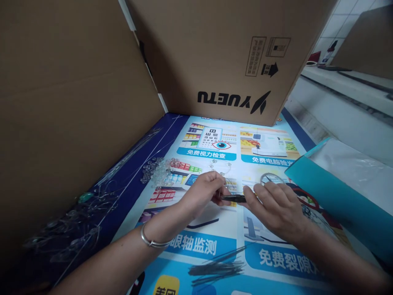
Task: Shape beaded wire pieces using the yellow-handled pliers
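Note:
Near the centre, my left hand (207, 190) is closed, its thumb and fingers pinching a thin wire with clear beads (226, 186). My right hand (276, 209) wraps round dark pliers (233, 198), whose tip points left and meets the wire at my left fingertips. Just beyond my left hand lies a loop with clear beads (220, 164). A pile of clear beads (159, 170) sits to the left of it. Closer to me, a bundle of thin dark wires (216, 268) lies on the printed sheet (196, 246).
Tall cardboard panels (190, 49) stand at the left and back. A blue box (340, 196) with clear plastic is at the right. Clear beaded wire pieces (73, 225) lie at the left; coiled wire (310, 211) rests beyond my right wrist.

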Demonstrator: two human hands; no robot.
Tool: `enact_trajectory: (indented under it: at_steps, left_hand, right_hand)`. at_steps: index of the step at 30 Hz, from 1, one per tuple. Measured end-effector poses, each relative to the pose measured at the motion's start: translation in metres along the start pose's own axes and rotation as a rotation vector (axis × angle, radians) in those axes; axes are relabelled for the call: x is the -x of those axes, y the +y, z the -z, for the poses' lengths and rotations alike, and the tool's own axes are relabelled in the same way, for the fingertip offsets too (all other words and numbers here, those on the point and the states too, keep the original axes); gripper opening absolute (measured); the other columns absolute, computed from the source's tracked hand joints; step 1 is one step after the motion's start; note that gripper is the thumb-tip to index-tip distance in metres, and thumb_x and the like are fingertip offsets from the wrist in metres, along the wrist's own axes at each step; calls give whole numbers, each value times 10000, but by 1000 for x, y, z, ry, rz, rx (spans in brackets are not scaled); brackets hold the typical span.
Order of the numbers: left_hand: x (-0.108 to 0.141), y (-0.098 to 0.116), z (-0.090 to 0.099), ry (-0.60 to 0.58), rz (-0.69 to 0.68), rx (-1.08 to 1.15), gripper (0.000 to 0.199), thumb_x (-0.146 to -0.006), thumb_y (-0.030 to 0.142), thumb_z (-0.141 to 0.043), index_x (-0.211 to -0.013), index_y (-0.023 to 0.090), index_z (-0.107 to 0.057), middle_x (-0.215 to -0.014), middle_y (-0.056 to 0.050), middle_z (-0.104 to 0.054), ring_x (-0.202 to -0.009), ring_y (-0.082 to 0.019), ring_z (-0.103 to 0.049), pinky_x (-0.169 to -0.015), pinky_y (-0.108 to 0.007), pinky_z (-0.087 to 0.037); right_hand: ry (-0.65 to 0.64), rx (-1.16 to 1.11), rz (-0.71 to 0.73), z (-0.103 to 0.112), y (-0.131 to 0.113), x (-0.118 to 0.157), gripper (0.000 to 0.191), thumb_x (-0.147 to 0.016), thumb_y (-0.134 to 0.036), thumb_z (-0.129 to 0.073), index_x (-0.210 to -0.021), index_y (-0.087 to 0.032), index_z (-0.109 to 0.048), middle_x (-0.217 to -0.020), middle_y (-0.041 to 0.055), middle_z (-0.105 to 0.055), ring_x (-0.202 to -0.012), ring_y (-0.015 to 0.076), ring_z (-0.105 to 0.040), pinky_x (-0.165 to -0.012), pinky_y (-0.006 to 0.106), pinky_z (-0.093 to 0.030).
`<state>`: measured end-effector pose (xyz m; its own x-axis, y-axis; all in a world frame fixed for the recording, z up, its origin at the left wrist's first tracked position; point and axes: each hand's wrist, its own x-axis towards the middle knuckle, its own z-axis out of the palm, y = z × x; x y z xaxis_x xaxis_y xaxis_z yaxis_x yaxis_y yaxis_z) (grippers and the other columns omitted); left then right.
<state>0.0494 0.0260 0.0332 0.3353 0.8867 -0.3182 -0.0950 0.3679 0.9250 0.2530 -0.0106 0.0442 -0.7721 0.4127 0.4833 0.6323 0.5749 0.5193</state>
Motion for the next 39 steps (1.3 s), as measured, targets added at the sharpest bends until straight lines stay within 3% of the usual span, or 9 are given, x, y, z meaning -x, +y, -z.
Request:
enact_trajectory:
  at_steps: [19,28,39]
  left_hand:
    - [2,-4,-4,-15,10,-32,141,-787,283,-489,-712,164,-495,-614,-4,-607,-432,-102,-577,-452,-221,-441]
    - [0,-5,-1,-21,-133,-82,127,-822,289,-460,-755,182,-470,-666,-9,-626,-563,-119,-582,-536,-249,-465]
    - [6,3,-1,-43,-298,-301,135,-864,266,-424,-792,172,-488,-748,-18,-645,-702,-124,-612,-676,-271,-495]
  right_hand:
    - [-57,-63,11,-5,-1,0,255,-795,-244,-558,-1036,-163,-584,-911,72,-608,-855,229,-476,-714,371,-327]
    - [-198,-176,-49,-9,-3,-4,205,-838,-324,-508,-921,-153,-586,-714,42,-541,-693,179,-445,-621,325,-293]
    - [-396,-476,-231,-11,-8,-2,313,-883,-414,-414,-794,-165,-582,-692,40,-603,-663,157,-548,-570,268,-302]
